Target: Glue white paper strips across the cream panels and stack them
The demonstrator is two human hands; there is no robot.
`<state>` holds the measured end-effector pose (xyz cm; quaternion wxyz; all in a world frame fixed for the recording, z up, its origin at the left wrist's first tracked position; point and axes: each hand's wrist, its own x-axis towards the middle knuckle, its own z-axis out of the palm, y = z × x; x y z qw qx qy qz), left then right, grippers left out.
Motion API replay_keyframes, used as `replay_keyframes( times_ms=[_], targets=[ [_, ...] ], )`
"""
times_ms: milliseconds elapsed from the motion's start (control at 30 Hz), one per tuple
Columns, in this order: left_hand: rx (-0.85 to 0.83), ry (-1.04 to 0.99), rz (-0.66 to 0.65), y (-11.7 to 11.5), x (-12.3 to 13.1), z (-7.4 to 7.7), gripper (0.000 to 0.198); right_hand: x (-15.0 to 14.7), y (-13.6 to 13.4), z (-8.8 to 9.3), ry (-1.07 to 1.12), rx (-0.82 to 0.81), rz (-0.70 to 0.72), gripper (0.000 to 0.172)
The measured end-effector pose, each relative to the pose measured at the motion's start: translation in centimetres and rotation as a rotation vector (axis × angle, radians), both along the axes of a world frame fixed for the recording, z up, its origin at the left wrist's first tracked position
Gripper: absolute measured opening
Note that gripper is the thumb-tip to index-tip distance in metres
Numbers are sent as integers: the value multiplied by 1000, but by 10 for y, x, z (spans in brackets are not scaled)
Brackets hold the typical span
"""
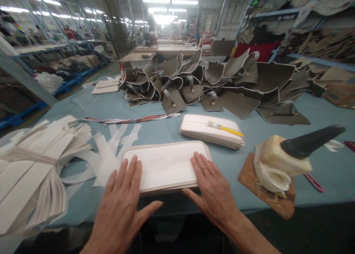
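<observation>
Broadly, the bench (327,169) runs away from the person, with a heap of grey flaps (238,102) across its far side and a fan of white strips (33,172) at the near left. At the near edge lies a white panel (166,165), its long axis running left to right, straight ahead of both hands. A stack (205,134) of similar panels sits just beyond it, and a pot (280,161) stands to the right. The left hand (122,206) lies flat and open, fingertips on the panel's left end. The right hand (213,191) is also flat and open, gripping nothing, and rests further onto the right end. A yellow brush (226,128) lies on the stack.
</observation>
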<state>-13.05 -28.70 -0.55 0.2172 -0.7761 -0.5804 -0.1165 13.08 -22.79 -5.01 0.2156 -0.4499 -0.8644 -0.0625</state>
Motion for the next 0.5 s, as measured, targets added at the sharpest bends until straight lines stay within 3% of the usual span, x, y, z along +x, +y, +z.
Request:
replay_keyframes(
  times_ms=[100, 200, 267, 500],
  targets=[
    [-52, -22, -189, 15, 42, -3, 91, 0, -1, -2, -9, 17, -7, 78],
    [-110, -24, -216, 28, 59, -10, 89, 1, 0, -3, -29, 27, -4, 78],
    [-111, -23, -196, 29, 47, -14, 88, 2, 0, -3, -40, 19, 4, 80],
    [-89, -94, -169, 12, -38, -20, 93, 2, 0, 1, -48, -23, 4, 85]
  ],
)
